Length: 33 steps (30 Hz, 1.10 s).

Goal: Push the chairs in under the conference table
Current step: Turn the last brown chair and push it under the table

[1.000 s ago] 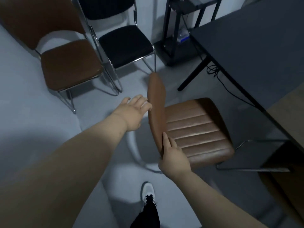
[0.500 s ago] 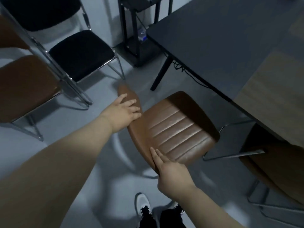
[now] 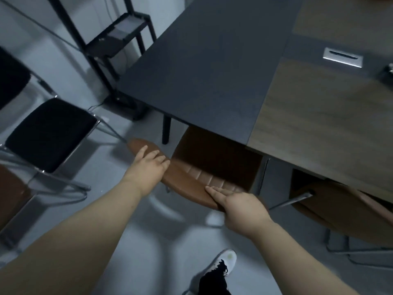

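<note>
Both hands lie flat, fingers together, on the backrest of a brown chair [image 3: 191, 179]: the left hand [image 3: 148, 167] near its far end, the right hand [image 3: 240, 203] at its near end. The chair's seat sits partly under the table [image 3: 212, 71], whose top is dark grey with wood-tone panels. Grey floor [image 3: 148, 241] surrounds it. Four chairs show: three brown, one black [image 3: 49, 133]; two are cut off by the frame. A blurred black rack [image 3: 119, 45] stands beyond the table's corner.
</note>
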### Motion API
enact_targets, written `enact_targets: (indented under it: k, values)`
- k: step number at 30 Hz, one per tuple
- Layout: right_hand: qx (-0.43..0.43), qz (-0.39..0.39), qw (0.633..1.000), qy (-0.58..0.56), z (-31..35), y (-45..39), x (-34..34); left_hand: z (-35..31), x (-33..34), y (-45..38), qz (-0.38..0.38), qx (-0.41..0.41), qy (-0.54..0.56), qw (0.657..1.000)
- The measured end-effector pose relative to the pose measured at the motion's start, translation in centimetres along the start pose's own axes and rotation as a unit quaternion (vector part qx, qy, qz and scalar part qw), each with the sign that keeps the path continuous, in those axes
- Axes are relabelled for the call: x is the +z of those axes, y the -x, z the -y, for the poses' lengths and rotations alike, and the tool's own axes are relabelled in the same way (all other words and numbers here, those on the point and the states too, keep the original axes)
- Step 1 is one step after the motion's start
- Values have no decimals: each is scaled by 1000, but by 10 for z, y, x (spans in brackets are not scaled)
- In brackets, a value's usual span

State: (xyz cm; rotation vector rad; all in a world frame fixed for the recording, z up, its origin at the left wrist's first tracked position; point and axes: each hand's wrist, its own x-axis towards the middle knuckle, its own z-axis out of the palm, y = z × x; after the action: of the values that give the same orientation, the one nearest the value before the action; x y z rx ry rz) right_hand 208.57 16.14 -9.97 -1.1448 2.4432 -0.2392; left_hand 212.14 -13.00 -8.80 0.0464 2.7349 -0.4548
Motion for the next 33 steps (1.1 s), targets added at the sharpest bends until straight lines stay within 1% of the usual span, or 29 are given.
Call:
enact_targets:
  k: [4,9,12,14,16,18,22,28,30,33]
  values:
    - [28,-26,999,1,-31,-20,-17,3,-16,-42,-22,26,-2,999]
    - [14,-79,997,13,-53,-41,-38,14,-27,-81,-55,58,-9,997]
    - [22,-95,995,35,-58,-55,-43,26,-31,-102,-75,71,-10,995]
    - [30,-101,993,50,-62,-66,-47,35,-33,-115,-101,106,-10,989]
    - [35,-100,992,67,-68,-71,-53,41,-35,-124,-110,165,-15,980]
    - [54,-99,990,85,-75,-74,-58,44,-37,-131,-114,203,-21,972]
    - [78,-78,989,101,-81,-81,-63,47,-35,-141,-102,239,-8,966]
    - [100,-72,987,104,-76,-85,-67,49,-35,-146,-103,244,-7,964]
    - [115,-50,986,114,-77,-88,-64,49,-34,-148,-98,239,-8,966]
    - [147,19,980,132,-73,-91,-67,48,-40,-148,-59,226,-6,972]
